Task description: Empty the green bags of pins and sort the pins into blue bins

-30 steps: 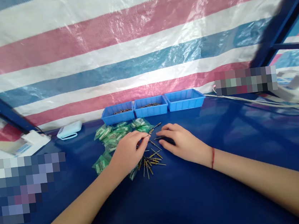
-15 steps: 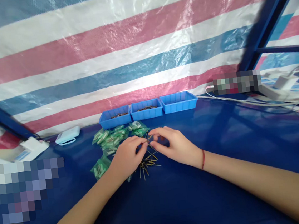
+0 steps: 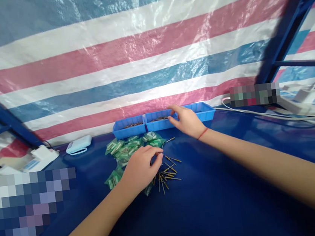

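My left hand (image 3: pixel 144 168) is over the table beside green-tinted plastic bags (image 3: pixel 127 148) of small pale parts. Its thumb and index finger are pinched together; what lies between the tips is too small to make out. Just right of it, several blind rivets (image 3: pixel 169 175) with brassy bodies and thin silver stems lie loosely scattered. My right hand (image 3: pixel 186 121) reaches to the back, at the right end of the middle blue bin (image 3: pixel 158 125). Its thumb and index finger are apart, with nothing visible between them. Thin metal pieces (image 3: pixel 161 118) lie in that bin.
The left blue bin (image 3: pixel 129 131) holds small coppery parts. My right hand partly covers the right blue bin (image 3: pixel 208 115). A light blue case (image 3: pixel 78 145) sits at the back left. White cables (image 3: pixel 259 114) run along the back right, before a striped sheet (image 3: pixel 139 59).
My right hand has moved away from my left, back to the blue bins, and its fingers have opened. My left hand stays pinched near the rivets. The view has shifted slightly.
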Demonstrator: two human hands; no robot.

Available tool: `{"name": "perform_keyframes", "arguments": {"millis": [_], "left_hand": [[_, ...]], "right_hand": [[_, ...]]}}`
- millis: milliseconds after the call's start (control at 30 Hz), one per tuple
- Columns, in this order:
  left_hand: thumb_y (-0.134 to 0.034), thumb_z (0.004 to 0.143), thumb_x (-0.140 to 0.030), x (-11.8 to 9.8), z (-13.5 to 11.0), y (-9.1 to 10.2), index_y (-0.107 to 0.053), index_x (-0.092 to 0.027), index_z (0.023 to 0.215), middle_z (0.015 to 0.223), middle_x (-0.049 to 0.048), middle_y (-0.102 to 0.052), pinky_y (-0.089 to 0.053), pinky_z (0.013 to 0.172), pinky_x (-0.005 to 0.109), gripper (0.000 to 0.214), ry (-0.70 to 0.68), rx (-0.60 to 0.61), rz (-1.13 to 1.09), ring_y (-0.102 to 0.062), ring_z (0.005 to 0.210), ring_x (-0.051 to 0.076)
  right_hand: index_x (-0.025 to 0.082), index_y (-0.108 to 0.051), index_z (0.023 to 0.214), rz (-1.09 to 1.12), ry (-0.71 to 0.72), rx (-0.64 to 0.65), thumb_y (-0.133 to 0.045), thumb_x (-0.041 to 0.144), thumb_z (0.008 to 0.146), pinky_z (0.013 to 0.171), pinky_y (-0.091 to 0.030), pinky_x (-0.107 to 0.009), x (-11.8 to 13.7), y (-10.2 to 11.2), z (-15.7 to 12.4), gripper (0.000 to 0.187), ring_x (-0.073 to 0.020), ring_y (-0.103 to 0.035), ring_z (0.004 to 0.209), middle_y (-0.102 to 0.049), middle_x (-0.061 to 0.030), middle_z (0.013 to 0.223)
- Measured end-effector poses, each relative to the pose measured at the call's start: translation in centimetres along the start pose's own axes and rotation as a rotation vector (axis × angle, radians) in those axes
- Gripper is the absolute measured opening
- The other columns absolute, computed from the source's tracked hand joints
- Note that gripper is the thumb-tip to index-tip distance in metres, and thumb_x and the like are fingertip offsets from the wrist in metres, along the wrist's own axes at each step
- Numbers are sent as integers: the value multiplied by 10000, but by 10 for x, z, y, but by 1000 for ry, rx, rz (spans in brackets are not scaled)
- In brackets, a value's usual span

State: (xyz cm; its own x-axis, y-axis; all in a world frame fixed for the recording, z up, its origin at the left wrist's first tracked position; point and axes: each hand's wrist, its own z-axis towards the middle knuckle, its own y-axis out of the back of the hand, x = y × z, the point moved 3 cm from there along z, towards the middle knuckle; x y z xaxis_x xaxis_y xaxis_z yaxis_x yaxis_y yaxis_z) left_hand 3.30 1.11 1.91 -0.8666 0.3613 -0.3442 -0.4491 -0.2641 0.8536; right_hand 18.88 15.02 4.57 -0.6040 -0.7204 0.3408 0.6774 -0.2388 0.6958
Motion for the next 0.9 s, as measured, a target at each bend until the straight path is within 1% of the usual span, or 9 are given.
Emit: {"name": "perform_keyframes", "arguments": {"millis": [100,167,233,333,433,500,600,733,900], "left_hand": [[-460,906,-221,2,-1,-2,-673,-217,957,914,19,-692,-463,813,341,219,-37,35,28,-611,856,193],[-464,904,-225,3,-1,-4,-677,-215,947,903,21,-691,-465,801,342,218,-36,70,39,-611,847,196],[-465,904,-231,3,-1,-5,-681,-216,946,900,21,-691,-467,788,344,221,-21,104,41,-611,845,199],[-460,906,-234,4,-1,-6,-684,-218,938,904,20,-693,-465,789,348,227,-7,116,39,-611,852,202],[-470,899,-240,3,-2,-7,-681,-216,958,910,26,-694,-463,794,351,221,-3,97,35,-609,859,207],[-498,886,-262,4,-2,-8,-669,-218,1017,923,30,-693,-467,784,346,220,21,85,2,-610,856,207],[-548,862,-313,3,-3,-10,-640,-233,1098,933,22,-689,-485,732,312,266,87,76,-134,-621,796,181],[-566,859,-301,-3,-3,-9,-669,-231,958,818,-14,-685,-479,657,255,159,114,40,-289,-609,680,134],[-561,870,-287,-11,-3,-3,-671,-231,871,729,-38,-652,-441,617,227,124,94,-26,-309,-577,645,111]], "right_hand": [[166,-661,1002,85,77,206,-498,253,866,729,-471,-320,13,-6,-31,229,-173,-610,742,-676,-60,895],[177,-661,1023,108,105,335,-534,336,858,746,-479,-329,22,-5,-55,262,-185,-614,788,-668,-63,923],[182,-654,1038,116,121,409,-589,377,821,792,-477,-349,27,-3,-72,299,-207,-608,854,-653,-74,968],[185,-651,939,132,150,450,-613,283,787,821,-464,-351,28,-1,-82,184,-210,-594,878,-636,-73,959],[188,-623,828,150,157,457,-548,180,805,763,-455,-329,28,-2,-82,79,-190,-581,810,-627,-55,870],[191,-615,816,197,114,452,-518,176,829,709,-444,-312,30,-1,-82,98,-171,-567,740,-623,-37,807],[197,-612,841,385,-27,482,-490,259,880,608,-423,-277,35,1,-82,142,-140,-529,635,-614,-10,740],[194,-619,782,608,-113,534,-466,353,911,585,-408,-258,44,6,-83,255,-130,-509,641,-607,-4,727],[176,-636,787,729,-166,549,-487,390,904,652,-433,-271,44,6,-82,286,-136,-548,694,-612,-11,728]]}}
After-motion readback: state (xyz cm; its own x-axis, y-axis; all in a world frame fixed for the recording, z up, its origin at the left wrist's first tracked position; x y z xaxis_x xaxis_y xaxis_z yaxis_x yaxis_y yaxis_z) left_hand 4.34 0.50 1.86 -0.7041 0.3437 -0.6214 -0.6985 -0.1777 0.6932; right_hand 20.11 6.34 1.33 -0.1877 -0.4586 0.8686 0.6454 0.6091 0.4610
